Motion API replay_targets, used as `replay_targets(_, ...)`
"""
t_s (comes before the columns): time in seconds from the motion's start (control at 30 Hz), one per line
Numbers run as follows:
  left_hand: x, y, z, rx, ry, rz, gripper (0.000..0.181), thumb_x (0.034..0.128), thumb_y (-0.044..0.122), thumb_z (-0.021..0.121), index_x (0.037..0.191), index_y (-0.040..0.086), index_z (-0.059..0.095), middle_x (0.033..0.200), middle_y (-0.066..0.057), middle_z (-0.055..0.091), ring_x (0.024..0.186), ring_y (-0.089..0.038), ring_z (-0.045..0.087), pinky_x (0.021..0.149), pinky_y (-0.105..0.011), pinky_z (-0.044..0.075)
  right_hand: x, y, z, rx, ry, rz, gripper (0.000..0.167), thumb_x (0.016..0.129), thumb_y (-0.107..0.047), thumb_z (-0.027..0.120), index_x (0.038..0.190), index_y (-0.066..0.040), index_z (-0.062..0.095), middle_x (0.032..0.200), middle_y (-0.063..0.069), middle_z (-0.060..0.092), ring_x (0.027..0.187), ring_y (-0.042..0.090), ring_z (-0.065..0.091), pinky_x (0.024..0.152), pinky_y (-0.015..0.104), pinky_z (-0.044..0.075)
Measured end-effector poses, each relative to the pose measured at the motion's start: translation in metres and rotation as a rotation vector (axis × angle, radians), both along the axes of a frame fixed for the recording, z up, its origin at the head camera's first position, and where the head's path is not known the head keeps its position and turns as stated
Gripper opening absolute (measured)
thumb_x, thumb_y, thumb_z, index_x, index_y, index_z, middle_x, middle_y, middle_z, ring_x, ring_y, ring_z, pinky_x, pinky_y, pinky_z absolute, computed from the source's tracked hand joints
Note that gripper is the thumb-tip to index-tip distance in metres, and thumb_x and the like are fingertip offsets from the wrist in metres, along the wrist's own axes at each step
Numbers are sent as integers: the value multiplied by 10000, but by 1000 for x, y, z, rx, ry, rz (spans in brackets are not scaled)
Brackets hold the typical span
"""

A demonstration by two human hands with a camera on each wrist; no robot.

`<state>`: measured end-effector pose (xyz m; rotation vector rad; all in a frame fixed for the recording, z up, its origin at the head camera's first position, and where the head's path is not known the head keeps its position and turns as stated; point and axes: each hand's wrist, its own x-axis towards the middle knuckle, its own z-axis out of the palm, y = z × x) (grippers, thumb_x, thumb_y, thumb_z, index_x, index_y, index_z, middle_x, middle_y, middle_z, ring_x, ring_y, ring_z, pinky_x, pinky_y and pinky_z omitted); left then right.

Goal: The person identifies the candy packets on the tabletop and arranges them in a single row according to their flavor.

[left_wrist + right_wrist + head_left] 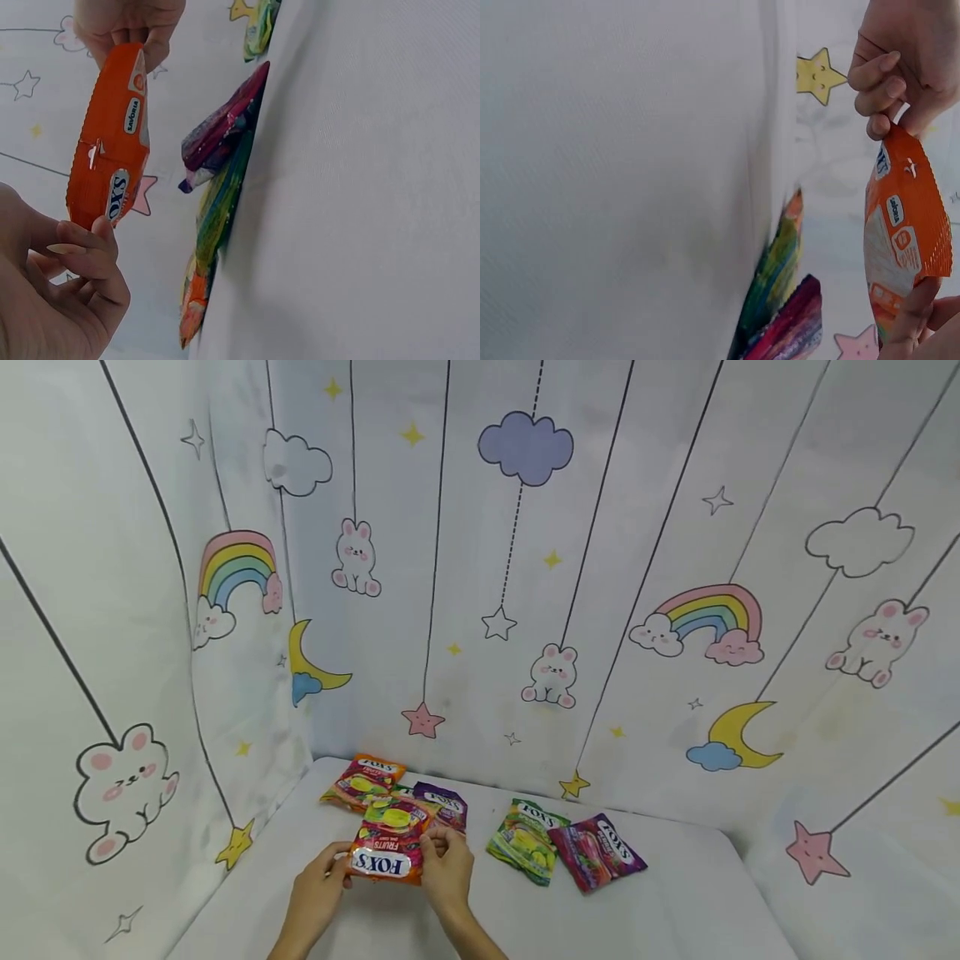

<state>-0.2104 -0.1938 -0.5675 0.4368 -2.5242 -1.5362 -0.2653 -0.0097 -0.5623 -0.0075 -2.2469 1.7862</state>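
Both hands hold up an orange and red Fox's Fruits candy bag, raised above the white table. My left hand pinches one side of it between thumb and fingers, and my right hand pinches the opposite side. In the left wrist view the bag's orange back shows edge-on, with the left hand at its lower end. The right wrist view has the orange back hanging between the left hand above and the right hand below.
Behind the held bag lie another orange candy bag and a purple one, with a green one partly hidden. To the right, a green bag lies beside a dark red-purple bag. Patterned white walls enclose the white table.
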Motion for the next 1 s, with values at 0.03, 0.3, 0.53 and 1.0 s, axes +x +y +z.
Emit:
replay_targets(0.03, 1, -2, 0, 0, -4, 1, 328, 1077, 171, 474, 1342, 70, 637, 782, -44, 647, 673, -186, 528, 564, -307, 386, 1, -1, 0, -7, -4, 7, 87, 951, -92, 751, 901, -137, 694, 801, -34, 611, 697, 108, 554, 577, 220, 485)
replay_targets(0.3, 11, -14, -5, -24, -10, 18, 323, 1077, 151, 476, 1335, 57, 646, 775, -36, 637, 702, -182, 557, 588, -321, 423, 10, -11, -8, -81, -37, 84, 57, 968, -59, 722, 933, -75, 680, 802, 9, 598, 622, 119, 555, 489, 263, 533)
replay_targets(0.53, 16, -25, -7, -27, -21, 34, 337, 1076, 139, 460, 1347, 47, 639, 785, -35, 641, 719, -188, 566, 602, -325, 434, 13, -20, -13, -92, -13, 136, 61, 967, -52, 721, 939, -79, 674, 802, 9, 608, 604, 116, 571, 485, 274, 544)
replay_targets(1.0, 29, -45, -14, -20, -83, 78, 362, 1068, 112, 408, 1351, 25, 617, 802, -53, 633, 726, -211, 548, 606, -329, 426, 25, -40, -19, -105, -61, 221, 73, 966, -33, 717, 932, -70, 663, 783, 5, 600, 564, 93, 576, 478, 301, 555)
